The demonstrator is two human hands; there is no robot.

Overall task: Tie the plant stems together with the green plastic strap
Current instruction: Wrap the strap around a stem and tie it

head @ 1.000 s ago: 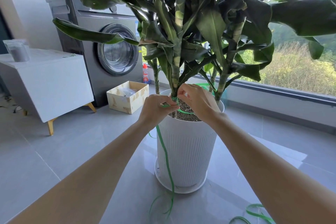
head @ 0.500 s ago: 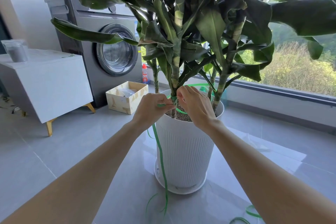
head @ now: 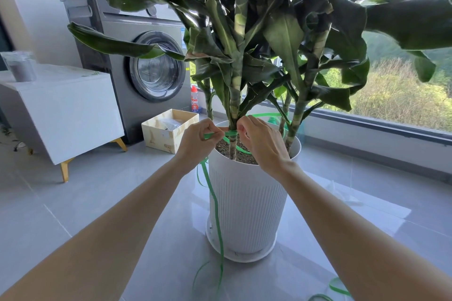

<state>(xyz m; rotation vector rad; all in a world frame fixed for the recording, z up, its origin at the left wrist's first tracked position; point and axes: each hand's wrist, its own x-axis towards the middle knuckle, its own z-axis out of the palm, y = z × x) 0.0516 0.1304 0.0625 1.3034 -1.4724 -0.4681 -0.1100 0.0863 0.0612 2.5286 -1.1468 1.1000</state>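
Observation:
A tall leafy plant grows in a ribbed white pot on the floor. Its front stem has the green plastic strap wrapped around it just above the soil. My left hand pinches the strap on the stem's left side. My right hand pinches the strap against the stem's right side. The strap loops behind the other stems at the back right. One long end hangs down the pot's left side to the floor.
A grey washing machine stands behind, with a white cabinet to its left. A small wooden box and a red-capped bottle sit by the pot. A window ledge runs along the right. Loose strap coils lie on the floor.
Both hands have drawn slightly apart at the front stem, pulling the strap snug around it. The strap's hanging end has swung a little.

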